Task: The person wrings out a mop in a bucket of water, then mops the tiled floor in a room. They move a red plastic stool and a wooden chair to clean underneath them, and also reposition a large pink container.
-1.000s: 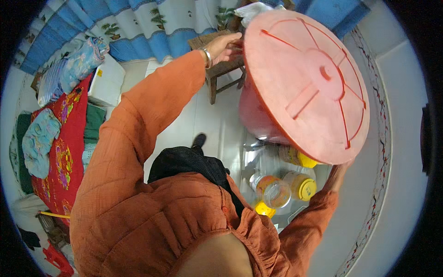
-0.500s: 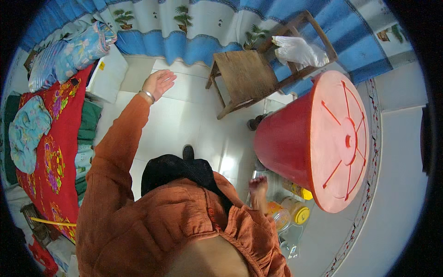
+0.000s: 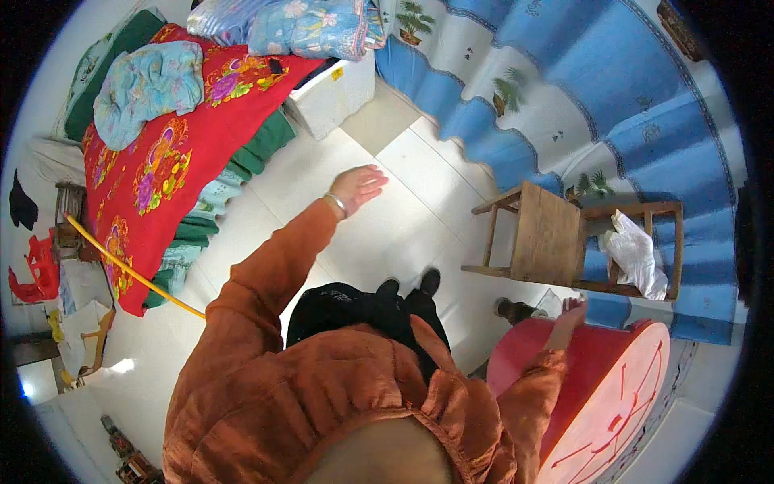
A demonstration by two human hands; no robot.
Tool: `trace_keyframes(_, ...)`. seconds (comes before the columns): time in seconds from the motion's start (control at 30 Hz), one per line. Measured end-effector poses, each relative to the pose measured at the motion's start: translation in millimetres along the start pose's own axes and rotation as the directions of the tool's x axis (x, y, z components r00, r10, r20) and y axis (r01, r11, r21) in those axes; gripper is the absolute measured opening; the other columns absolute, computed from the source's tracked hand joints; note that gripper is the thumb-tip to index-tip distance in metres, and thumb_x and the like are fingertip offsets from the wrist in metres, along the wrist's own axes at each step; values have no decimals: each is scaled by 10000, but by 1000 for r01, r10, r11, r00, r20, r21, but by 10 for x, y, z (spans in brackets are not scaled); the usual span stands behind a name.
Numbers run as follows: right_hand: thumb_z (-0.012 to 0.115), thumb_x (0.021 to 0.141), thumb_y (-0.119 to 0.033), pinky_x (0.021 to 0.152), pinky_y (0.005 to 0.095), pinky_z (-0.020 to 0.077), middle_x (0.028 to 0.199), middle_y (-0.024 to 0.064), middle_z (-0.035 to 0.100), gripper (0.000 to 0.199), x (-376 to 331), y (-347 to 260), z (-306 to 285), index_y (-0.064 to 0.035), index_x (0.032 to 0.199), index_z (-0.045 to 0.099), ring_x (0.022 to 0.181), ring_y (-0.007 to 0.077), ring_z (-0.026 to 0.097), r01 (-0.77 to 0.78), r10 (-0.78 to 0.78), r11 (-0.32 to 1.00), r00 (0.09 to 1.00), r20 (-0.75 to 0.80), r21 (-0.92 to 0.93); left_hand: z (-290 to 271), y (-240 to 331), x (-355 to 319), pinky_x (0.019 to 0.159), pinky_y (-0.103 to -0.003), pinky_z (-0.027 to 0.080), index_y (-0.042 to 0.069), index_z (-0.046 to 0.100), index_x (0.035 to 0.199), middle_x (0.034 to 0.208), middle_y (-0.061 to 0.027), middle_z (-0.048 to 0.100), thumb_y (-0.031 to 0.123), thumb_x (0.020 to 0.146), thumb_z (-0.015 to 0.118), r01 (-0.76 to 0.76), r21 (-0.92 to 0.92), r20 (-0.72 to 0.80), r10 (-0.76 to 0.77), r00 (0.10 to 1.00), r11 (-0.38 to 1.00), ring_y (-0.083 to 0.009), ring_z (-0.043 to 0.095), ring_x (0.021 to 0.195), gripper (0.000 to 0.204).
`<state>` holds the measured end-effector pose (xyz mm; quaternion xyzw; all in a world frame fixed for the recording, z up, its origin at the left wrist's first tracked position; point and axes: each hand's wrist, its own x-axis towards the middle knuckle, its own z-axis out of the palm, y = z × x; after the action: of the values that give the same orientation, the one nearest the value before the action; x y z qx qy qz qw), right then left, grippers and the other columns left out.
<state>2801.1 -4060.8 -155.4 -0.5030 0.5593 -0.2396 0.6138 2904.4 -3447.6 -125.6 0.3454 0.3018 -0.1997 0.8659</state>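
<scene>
My left hand [image 3: 359,190], with a bracelet at its wrist, is held out over the tiled floor and touches nothing. Its fingers are stretched and the palm is partly turned up. My right hand [image 3: 571,313] is beside and over the near side of a large red plastic tub [image 3: 532,347], whose lighter round end faces right. The fingers of that hand are small in view but look extended, with nothing in them. Whether it touches the tub I cannot tell. Both sleeves are rust-orange.
A wooden chair [image 3: 548,234] stands at right with a white plastic bag [image 3: 637,254] on it, before a blue-and-white curtain [image 3: 516,64]. At left is a bed with a red floral cover [image 3: 161,161], a white box [image 3: 334,97] and a yellow pole [image 3: 137,274].
My view has turned to the right, so the bed shows more fully and the tub lies lower. My right hand has reached forward beside the tub; the left stays stretched out.
</scene>
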Motion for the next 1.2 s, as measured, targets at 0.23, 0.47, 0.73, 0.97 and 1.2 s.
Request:
trace_keyframes(0.23,647,703,-395,629,379,446,936,105,505,495,1208,-447,30,-41,1000,469,818,243,508,330,-388,908,897,-215,-259,-1033,428,57,940,-408,362,28,479,1091,1077,-101,533,141,839,481,-139,-36,-132,134,982,990,-265,472,1084,276)
trace_keyframes(0.47,762,560,-447,898,406,365,1209,191,403,913,692,-1001,576,27,1212,334,1063,313,444,410,-536,844,611,-583,-347,-1022,934,87,949,-410,365,38,508,1065,1083,-73,547,152,808,521,-173,8,-165,172,971,985,-247,447,1129,282)
trace_keyframes(0.73,808,561,-227,697,374,492,977,160,574,627,1066,-1233,371,71,1034,523,791,223,571,749,-696,646,658,-287,149,-501,1203,283,952,-403,364,44,465,1108,1143,-89,500,143,799,546,-158,171,-186,190,964,972,-247,439,1137,334)
trace_keyframes(0.97,789,584,-145,655,387,526,1006,155,549,556,852,-1377,544,50,1015,497,826,249,560,623,-513,765,743,-431,163,-103,1232,713,968,-402,337,25,396,1193,1175,-103,461,145,811,525,-146,232,-49,161,986,962,-263,423,1139,420)
trace_keyframes(1.2,825,538,-193,694,361,483,966,133,541,602,-191,-1413,1281,25,971,468,801,222,540,701,-641,703,696,-323,116,1601,844,1127,886,-328,417,17,411,1159,1088,-115,503,170,785,572,-331,602,374,110,921,726,-239,520,1019,435)
